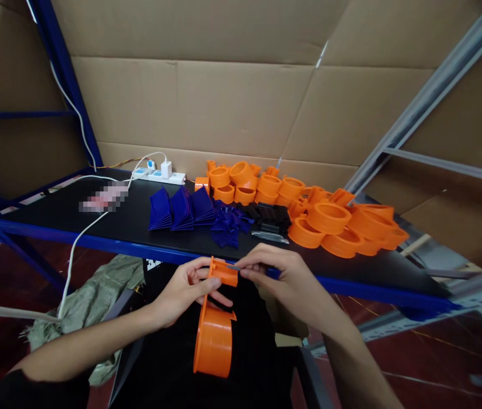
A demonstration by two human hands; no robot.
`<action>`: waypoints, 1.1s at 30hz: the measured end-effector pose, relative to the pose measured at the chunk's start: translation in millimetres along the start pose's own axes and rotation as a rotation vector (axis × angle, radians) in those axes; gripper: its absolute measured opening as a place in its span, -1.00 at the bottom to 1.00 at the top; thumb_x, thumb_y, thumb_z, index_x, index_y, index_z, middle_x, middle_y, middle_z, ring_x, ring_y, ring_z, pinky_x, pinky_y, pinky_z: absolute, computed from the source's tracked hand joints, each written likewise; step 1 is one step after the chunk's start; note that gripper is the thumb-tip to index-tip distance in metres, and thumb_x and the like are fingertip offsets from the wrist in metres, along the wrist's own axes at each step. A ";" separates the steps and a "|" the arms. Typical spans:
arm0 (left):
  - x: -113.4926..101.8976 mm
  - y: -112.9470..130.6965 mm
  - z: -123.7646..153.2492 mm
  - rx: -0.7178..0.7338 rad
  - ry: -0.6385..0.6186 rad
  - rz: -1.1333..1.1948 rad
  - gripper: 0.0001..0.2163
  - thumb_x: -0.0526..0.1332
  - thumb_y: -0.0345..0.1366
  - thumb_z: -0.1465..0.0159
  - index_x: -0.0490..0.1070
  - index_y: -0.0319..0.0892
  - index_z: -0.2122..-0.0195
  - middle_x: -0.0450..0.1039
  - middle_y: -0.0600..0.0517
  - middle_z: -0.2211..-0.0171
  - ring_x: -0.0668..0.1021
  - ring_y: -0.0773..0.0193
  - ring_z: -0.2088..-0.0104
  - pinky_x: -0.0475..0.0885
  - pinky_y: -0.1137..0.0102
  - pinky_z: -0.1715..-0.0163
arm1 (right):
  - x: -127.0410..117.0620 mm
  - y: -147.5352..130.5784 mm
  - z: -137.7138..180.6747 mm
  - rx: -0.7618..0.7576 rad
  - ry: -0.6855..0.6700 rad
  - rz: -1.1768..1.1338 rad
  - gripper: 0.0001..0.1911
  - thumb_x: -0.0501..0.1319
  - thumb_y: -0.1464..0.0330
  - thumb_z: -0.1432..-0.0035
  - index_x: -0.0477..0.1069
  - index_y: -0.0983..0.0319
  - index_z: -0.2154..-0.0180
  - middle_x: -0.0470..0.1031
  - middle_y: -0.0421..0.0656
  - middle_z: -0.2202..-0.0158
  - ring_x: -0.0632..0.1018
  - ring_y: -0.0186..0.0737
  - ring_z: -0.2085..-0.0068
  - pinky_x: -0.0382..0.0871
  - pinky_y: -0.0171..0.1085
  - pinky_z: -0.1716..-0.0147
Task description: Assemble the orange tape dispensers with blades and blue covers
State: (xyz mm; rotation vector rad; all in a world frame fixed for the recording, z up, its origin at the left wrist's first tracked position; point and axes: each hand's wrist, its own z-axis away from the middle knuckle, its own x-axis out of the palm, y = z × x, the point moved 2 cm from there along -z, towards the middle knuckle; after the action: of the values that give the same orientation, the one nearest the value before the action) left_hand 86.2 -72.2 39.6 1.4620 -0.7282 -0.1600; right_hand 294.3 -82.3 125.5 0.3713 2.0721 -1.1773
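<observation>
our left hand (192,291) grips an orange holder (214,342) above our lap, on the near side of the desk (64,209). our right hand (275,266) pinches a thin grey piece (233,267) at the holder's far end. beyond, blue stacks (181,209) lie left of black pieces (272,215).

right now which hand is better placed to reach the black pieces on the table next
Probably the right hand: it is nearer the black pieces and holds only a thin piece, while the left hand supports the orange part.
</observation>
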 end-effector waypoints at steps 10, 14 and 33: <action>1.8 1.1 3.0 -0.016 -0.042 -0.077 -0.61 0.35 -0.13 -0.24 0.41 -0.20 -0.03 0.59 -0.22 0.02 0.72 0.12 0.38 0.29 0.55 0.58 | 16.5 3.8 -9.5 0.064 0.025 0.037 -0.88 0.32 0.32 -0.21 0.64 0.14 0.22 0.57 -0.17 0.32 0.48 -0.27 0.35 0.33 -0.28 0.37; 2.1 -2.7 3.0 -0.056 -0.051 -0.073 -0.62 0.35 -0.09 -0.24 0.41 -0.19 0.01 0.61 -0.20 0.08 0.72 0.13 0.40 0.28 0.55 0.59 | 24.3 4.7 -12.8 0.067 -0.012 0.025 -0.89 0.32 0.32 -0.20 0.63 0.14 0.26 0.55 -0.18 0.33 0.47 -0.28 0.34 0.33 -0.29 0.38; 4.3 6.3 5.1 -0.095 0.017 0.059 -0.66 0.31 -0.07 -0.27 0.40 -0.19 0.08 0.60 -0.03 0.43 0.71 0.11 0.41 0.50 0.45 0.46 | -46.9 93.6 -73.9 0.361 0.263 0.861 -0.73 0.24 0.22 -0.26 0.55 0.20 0.09 0.62 0.02 0.17 0.57 0.04 0.11 0.36 -0.18 0.26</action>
State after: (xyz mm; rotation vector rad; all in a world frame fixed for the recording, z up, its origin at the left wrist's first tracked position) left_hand 84.8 -77.9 46.7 1.3481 -0.7399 -0.1350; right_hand 346.7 34.6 124.0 1.4798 1.5758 -0.9625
